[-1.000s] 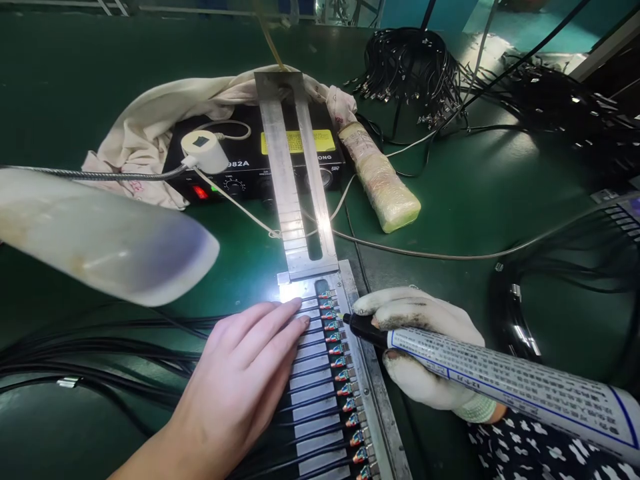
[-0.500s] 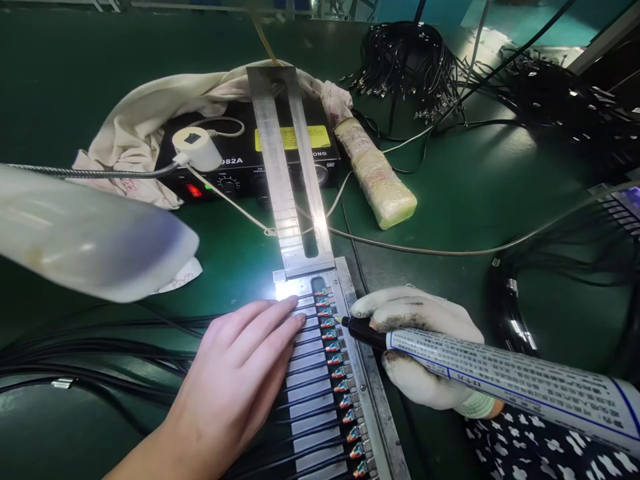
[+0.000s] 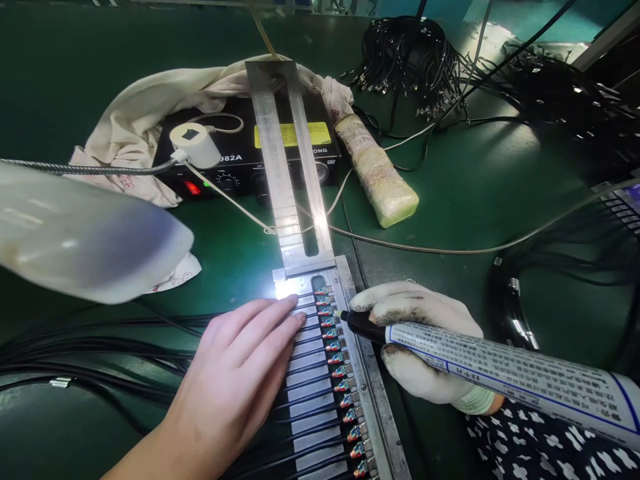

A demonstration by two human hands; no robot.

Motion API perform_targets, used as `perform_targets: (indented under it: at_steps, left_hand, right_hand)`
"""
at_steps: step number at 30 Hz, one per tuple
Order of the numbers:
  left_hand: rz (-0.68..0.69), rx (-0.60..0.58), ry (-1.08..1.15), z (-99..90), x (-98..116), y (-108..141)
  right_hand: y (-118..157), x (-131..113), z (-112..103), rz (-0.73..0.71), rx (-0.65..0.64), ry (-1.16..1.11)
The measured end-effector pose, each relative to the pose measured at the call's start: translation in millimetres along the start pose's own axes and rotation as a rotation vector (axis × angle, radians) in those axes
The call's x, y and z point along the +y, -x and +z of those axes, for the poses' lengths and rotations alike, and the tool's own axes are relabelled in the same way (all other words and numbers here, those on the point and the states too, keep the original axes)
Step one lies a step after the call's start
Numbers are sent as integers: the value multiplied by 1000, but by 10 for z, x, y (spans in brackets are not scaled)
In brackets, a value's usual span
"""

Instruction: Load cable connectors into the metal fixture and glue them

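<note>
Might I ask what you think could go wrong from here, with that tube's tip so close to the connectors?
The connectors sit close together beside the black nozzle of the tube, so a small slip of the gloved right hand might bring it against a neighbouring one.

The bare left hand lies close to the same row, so it might nudge the black cables out of line.

The glove's dark stains could possibly rub off on the connectors.

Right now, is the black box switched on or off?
Apparently on: the black box shows a lit red switch with a green light beside it.
</note>
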State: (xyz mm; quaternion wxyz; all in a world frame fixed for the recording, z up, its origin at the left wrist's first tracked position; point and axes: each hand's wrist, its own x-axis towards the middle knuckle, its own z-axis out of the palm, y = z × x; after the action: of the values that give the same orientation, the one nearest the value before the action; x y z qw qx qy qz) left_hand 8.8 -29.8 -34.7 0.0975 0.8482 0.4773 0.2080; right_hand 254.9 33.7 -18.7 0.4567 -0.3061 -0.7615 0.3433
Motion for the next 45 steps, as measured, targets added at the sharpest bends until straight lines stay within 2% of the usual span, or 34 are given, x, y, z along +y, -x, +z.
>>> perform_targets:
  at_steps: [17, 24, 39, 45]
  left_hand:
    - [-14, 9, 8, 4, 3, 0]
    - [-23, 11, 15, -1, 8, -7]
    - [-20, 1, 18, -5, 12, -9]
    - [-22, 4, 12, 4, 7, 4]
  right_hand:
    - [43, 19, 0, 53, -11, 17]
    - [-8, -25, -11, -13, -11, 10]
    - [-5, -24, -14, -17, -6, -10]
    - [57, -103, -25, 36, 84, -59]
